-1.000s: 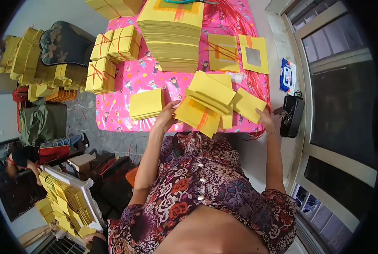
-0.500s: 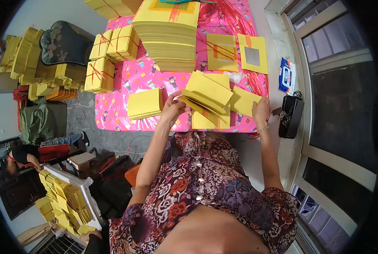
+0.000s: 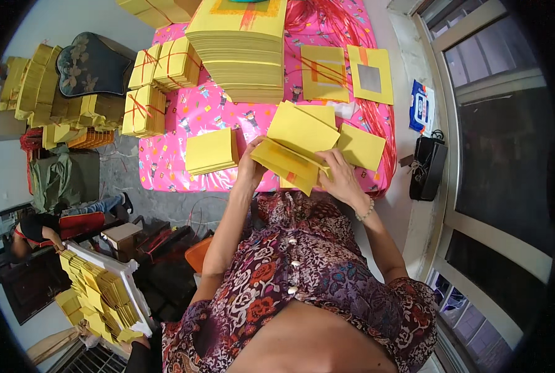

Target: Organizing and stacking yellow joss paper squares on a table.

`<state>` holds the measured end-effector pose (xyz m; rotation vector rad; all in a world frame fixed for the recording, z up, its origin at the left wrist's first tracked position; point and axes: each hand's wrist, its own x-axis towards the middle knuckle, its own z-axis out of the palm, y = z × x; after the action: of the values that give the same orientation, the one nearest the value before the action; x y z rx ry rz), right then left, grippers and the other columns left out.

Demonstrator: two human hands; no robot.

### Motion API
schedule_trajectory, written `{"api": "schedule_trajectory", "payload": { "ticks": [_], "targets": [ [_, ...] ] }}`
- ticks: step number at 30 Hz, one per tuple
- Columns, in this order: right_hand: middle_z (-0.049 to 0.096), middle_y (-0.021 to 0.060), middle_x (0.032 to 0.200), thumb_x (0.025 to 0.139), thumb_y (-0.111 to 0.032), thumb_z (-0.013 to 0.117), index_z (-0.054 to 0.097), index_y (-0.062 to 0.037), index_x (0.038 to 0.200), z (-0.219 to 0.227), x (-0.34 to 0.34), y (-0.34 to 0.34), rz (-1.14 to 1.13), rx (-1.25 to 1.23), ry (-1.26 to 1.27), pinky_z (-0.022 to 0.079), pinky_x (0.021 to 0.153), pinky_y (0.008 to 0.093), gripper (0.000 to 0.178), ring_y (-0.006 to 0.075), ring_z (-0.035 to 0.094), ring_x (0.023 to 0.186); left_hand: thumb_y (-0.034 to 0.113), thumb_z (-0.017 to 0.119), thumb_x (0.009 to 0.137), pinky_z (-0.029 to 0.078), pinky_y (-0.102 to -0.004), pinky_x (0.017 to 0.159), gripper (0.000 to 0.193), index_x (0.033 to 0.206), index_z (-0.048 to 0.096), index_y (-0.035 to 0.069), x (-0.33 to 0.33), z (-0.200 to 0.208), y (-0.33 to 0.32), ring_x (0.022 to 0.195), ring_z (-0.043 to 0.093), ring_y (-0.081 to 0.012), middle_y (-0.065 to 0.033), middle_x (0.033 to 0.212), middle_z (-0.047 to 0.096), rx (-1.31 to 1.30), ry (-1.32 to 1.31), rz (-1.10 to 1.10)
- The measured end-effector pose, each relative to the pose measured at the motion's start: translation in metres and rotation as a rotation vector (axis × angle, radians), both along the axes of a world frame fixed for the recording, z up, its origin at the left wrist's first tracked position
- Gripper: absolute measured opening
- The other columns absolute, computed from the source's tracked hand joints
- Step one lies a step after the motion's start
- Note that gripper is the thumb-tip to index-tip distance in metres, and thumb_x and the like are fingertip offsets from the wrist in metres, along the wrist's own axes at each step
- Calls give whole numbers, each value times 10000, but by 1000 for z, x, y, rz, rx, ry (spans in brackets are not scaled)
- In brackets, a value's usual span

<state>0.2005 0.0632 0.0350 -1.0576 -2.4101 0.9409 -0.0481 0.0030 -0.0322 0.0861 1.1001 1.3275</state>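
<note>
My left hand (image 3: pixel 251 166) is closed on the left edge of some yellow joss paper sheets (image 3: pixel 282 163), which stand tilted and partly spread, an orange patch showing on one. At their right end my right hand (image 3: pixel 341 176) pinches the same sheets, its fingers bent over the edge. Just beyond lies a loose pile of yellow paper (image 3: pixel 303 129), fanned unevenly. Right of that pile a yellow sheet (image 3: pixel 361 147) rests flat on the table. A low, neat stack of yellow paper (image 3: pixel 210 151) sits left of my left hand.
A tall paper stack (image 3: pixel 240 68) rises at the back of the pink patterned table (image 3: pixel 196 121). Tied bundles (image 3: pixel 177 62) stand left of it, red strings (image 3: pixel 377 118) trail at right. A wipes pack (image 3: pixel 420 107) lies by the window. Another person (image 3: pixel 38 230) is at lower left.
My right hand has moved left from the flat sheet at right to the sheets in my left hand and now grips them. The held sheets have tilted and come nearer to me.
</note>
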Motion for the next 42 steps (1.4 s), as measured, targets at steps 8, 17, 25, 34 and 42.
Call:
{"api": "schedule_trajectory", "payload": {
  "ticks": [8,17,25,34,42],
  "targets": [
    [536,88,1055,743,6,629,610,-48,1046,-10,-2,-6,110,99,-5,478,843,398,308,285,548,998,443,447,947,423,-400,980,496,1291,526,95,6,22,-4,1170,532,-244,-69,1265,582,-37,-147,105],
    [507,137,1040,721,90,522,531,-39,1118,-12,-1,-1,-137,-17,-16,463,822,432,417,340,541,995,395,490,914,424,-413,1008,562,1371,455,70,4,20,-8,1217,514,-260,-94,1353,522,17,-106,47],
    [396,187,1185,684,78,554,456,-43,1241,0,5,15,-55,29,-93,433,926,438,579,395,449,1128,514,435,950,546,-428,815,481,1202,537,116,-4,8,-1,1070,574,-286,-129,1231,548,-24,-226,76],
    [425,179,1213,759,-231,754,557,-36,1179,-23,2,9,-101,65,-79,401,948,444,503,361,436,1134,285,418,974,551,-416,824,352,1241,476,63,7,22,21,972,598,-278,-114,1043,514,-95,-148,76],
    [566,144,990,868,-245,648,671,-44,1050,-46,-3,14,-274,-33,73,445,850,395,272,291,538,959,89,553,880,533,-305,635,404,1274,462,75,3,-5,27,746,627,-172,-50,969,598,-111,25,-44]
  ]
}}
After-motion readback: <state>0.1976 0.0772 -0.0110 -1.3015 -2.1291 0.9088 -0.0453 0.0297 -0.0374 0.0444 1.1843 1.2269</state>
